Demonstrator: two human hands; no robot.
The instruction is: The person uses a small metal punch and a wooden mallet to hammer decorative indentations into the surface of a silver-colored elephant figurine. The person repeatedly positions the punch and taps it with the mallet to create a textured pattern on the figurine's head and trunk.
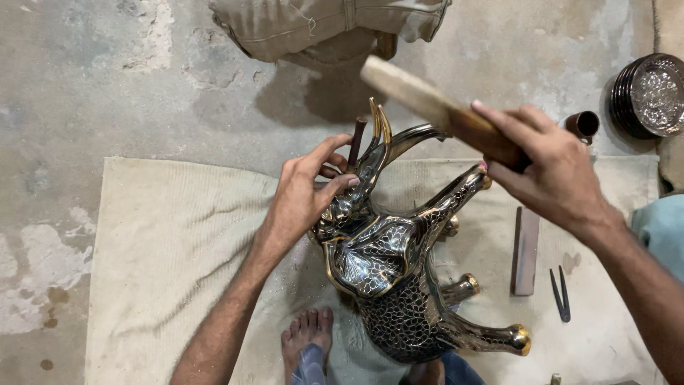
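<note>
Left hand [303, 192] pinching punch [355, 142] on elephant [388, 264] mid-cloth [164, 249], right hand [548, 171] gripping mallet [434, 107]: strike squarely, keep punch steady.

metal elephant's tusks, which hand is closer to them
Left. The left hand rests on the metal elephant right beside its tusks, pinching a small dark punch. The right hand is raised off to the right, gripping a wooden mallet.
</note>
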